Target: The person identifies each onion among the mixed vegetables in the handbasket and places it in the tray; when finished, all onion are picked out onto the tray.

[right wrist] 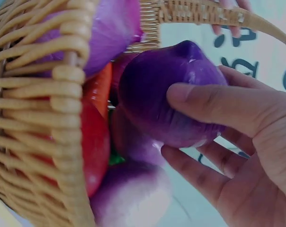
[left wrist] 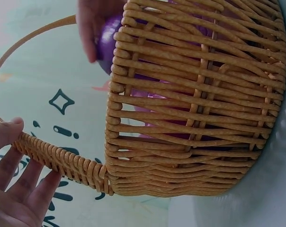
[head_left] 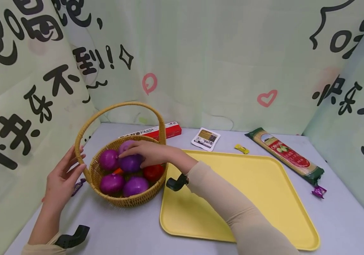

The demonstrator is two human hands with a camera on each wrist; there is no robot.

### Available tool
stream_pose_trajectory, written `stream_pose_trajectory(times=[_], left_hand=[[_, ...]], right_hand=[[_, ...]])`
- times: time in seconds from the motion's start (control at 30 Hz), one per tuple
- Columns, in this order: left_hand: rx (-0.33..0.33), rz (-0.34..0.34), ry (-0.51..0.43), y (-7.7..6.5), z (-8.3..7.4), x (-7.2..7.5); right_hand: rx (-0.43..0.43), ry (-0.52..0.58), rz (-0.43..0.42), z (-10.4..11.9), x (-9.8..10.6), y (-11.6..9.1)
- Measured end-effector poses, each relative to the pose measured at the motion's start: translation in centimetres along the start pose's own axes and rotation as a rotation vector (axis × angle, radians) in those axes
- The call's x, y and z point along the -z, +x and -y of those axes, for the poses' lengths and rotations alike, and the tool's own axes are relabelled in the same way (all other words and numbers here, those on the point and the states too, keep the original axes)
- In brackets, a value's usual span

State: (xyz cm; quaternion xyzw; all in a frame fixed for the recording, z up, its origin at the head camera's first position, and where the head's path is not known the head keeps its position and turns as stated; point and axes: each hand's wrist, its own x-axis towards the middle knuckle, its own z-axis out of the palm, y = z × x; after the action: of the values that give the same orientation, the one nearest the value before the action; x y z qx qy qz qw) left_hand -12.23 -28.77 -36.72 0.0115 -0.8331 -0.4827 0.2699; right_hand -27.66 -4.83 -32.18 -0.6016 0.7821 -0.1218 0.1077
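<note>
A wicker basket (head_left: pixel 131 202) with a tall arched handle (head_left: pixel 131 103) stands left of centre. My left hand (head_left: pixel 61 179) grips the handle low on its left side, thumb and fingers on opposite faces in the left wrist view. Reaching in from the right, my right hand (head_left: pixel 156 153) holds a dark purple onion (right wrist: pixel 157 99) between thumb and fingers, at the level of the basket's rim. Around it lie several other purple onions (head_left: pixel 112 183), a glossy red vegetable (head_left: pixel 154 173) and an orange piece (right wrist: pixel 99 87). The right palm hides part of the basket's far side in the head view.
A yellow tray (head_left: pixel 284 209) lies right of the basket, under my right forearm. Behind are a red pasta box (head_left: pixel 173 130), a white pouch (head_left: pixel 205 139) and a yellow candy (head_left: pixel 241 148). A long pasta packet (head_left: pixel 285 152) and a purple candy (head_left: pixel 319 191) lie at right.
</note>
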Motion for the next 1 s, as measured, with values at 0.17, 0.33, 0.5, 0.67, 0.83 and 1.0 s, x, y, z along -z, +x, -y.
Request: stream_pose_trajectory(times=[0.17, 0.33, 0.5, 0.67, 0.83, 1.0], left_hand=[[0.014, 0.010, 0.019, -0.2, 0.0, 0.2], [0.026, 0.009, 0.033, -0.2, -0.1, 0.2], [0.025, 0.008, 0.040, 0.0, -0.3, 0.1], [0.016, 0.007, 0.043, -0.3, -0.2, 0.1], [-0.002, 0.000, 0.041, -0.2, 0.0, 0.1], [0.000, -0.005, 0.030, 0.0, 0.0, 0.1]], right_hand=[[0.012, 0.073, -0.083, -0.2, 0.4, -1.5], [0.019, 0.153, -0.143, -0.3, 1.0, -3.2], [-0.024, 0.219, -0.192, -0.5, 1.5, -4.9], [-0.029, 0.323, -0.245, -0.7, 2.1, -6.6], [-0.029, 0.414, -0.311, -1.5, 2.6, -8.4], [-0.074, 0.475, -0.355, -2.1, 2.9, -10.0]])
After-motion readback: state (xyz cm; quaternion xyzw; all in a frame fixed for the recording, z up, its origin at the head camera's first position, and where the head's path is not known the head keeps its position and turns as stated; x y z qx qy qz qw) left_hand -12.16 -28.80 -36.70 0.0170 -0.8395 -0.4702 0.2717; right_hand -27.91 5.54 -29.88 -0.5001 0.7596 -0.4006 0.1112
